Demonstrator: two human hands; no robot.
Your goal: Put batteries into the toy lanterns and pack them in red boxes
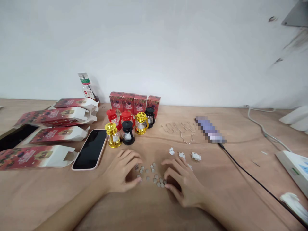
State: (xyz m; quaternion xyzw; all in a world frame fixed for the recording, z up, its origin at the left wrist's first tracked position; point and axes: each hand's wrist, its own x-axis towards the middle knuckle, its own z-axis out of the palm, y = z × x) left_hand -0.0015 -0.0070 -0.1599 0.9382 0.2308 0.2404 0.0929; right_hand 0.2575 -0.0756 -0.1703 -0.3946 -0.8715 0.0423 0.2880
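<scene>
Small round silvery discs, like button cells [155, 180], lie loosely scattered on the wooden table between my hands. My left hand [124, 171] rests at their left side, fingers curved and apart, its thumb tip beside one disc. On the right, my right hand [184, 181] arches over the table with fingers spread; thumb and index finger are close to a disc at the edge of the group. Neither hand visibly holds anything. Beyond my left hand stand several small lanterns, among them a gold lantern [114, 135], a black lantern [128, 132] and a red lantern [112, 116].
Red boxes [128, 102] stand behind the lanterns. Opened red cartons [60, 133] and a phone [89, 149] lie left. Thin bent wire pieces [179, 127], white plastic parts [196, 156] and a pixelated phone [209, 129] with a black cable [250, 173] are right. A bottle [87, 86] stands by the wall.
</scene>
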